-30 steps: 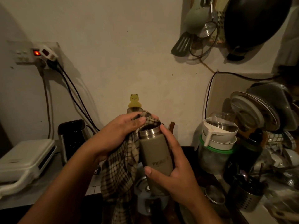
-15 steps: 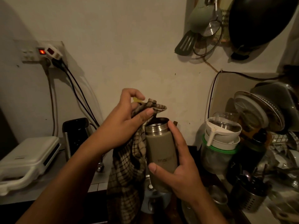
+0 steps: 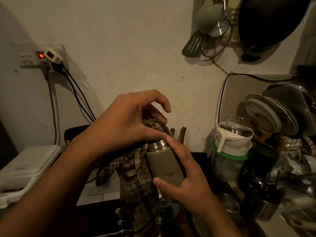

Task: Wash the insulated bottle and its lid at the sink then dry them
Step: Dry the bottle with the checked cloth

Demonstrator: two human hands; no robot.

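One bottle (image 3: 164,163), held in right grip (image 3: 188,183), left grip (image 3: 126,124) pinching checked cloth (image 3: 135,177)

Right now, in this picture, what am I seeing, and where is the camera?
No machine here: a camera worn on a person's head looks down at their two bare hands. The right hand grips an olive insulated bottle, steel mouth up. The left hand bunches a checked cloth at that mouth. A white appliance sits at the left; stacked containers and a utensil holder at the right. A black pan hangs on the wall.
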